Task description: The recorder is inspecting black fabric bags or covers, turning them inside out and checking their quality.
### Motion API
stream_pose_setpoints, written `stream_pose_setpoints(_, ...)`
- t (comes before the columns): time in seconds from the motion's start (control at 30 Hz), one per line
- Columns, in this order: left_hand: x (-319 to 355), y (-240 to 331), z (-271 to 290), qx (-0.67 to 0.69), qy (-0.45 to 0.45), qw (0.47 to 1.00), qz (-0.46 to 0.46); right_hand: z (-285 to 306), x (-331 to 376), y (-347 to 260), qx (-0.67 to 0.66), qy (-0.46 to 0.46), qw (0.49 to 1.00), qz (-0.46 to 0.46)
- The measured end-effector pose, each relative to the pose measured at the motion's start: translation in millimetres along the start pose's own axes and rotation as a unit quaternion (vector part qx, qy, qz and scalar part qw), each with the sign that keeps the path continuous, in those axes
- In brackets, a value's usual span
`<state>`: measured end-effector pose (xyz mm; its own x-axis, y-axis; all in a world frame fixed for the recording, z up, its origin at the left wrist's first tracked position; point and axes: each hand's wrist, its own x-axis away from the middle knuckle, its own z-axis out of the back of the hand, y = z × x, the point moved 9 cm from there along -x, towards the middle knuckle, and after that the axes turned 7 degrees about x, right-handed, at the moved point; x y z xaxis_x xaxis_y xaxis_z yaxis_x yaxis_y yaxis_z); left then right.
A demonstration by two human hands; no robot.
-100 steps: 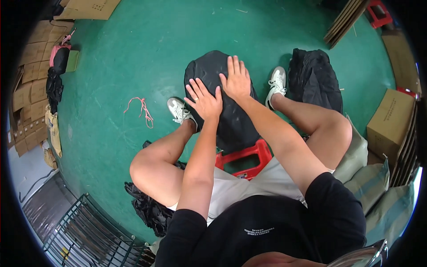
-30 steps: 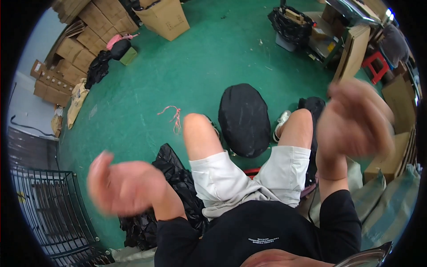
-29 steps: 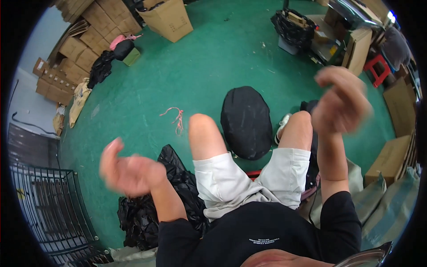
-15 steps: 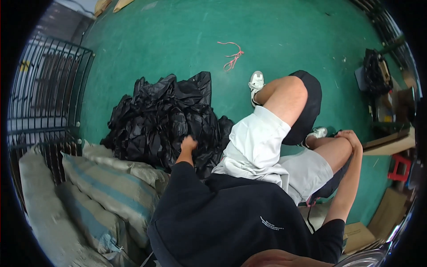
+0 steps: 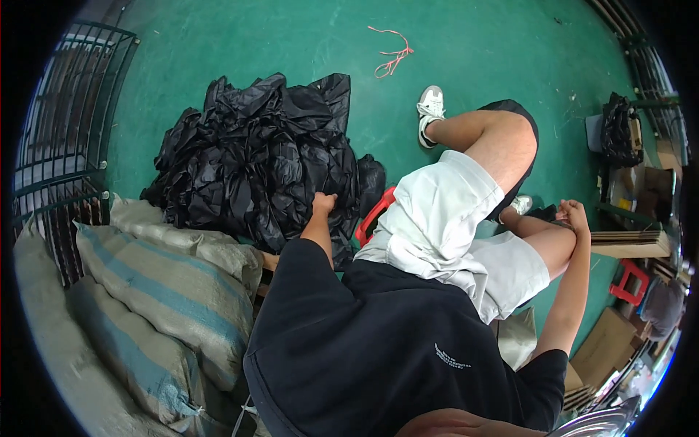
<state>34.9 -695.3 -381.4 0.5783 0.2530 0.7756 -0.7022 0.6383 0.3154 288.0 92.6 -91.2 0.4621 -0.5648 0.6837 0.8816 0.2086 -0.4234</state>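
Note:
A large heap of crumpled black plastic bags (image 5: 269, 156) lies on the floor to my left. My left hand (image 5: 325, 202) is closed on a fold of the black plastic at the heap's near right side. My right hand (image 5: 572, 214) is just above my right knee, its forearm along the thigh. Its fingers are curled, and whatever may be in them is too small to make out. Beside the heap, a red plastic edge (image 5: 375, 216) shows next to my left thigh, mostly hidden by my shorts.
Stuffed woven sacks (image 5: 167, 291) with blue stripes are stacked at the lower left, near a dark metal rack (image 5: 73, 109). A pink cord (image 5: 393, 62) lies on the green floor (image 5: 466, 44) ahead. At right are flat cardboard (image 5: 630, 244), a red stool (image 5: 629, 282) and a black bag (image 5: 621, 131).
My view has shifted, and the red plastic edge now shows beside my left thigh. My right hand has gone from lying on the knee to curled fingers above it. My left hand stays at the heap.

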Motion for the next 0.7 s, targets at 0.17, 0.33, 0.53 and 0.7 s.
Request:
stream_pose_setpoints(0.17,33,37,10,-0.003,0.069,0.995,0.069,7,10,14,0.013,0.031,0.999,0.003)
stream_pose_setpoints(0.33,30,54,32,-0.102,0.18,0.977,0.051,8,11,20,0.02,0.033,0.999,0.014)
stream_pose_setpoints(0.53,-6,80,39,-0.114,0.202,0.972,0.027,11,14,36,0.003,0.027,1.0,0.004)
stream_pose_setpoints(0.7,-60,136,71,0.061,0.213,0.966,-0.129,6,14,50,0.028,0.023,0.999,-0.023)
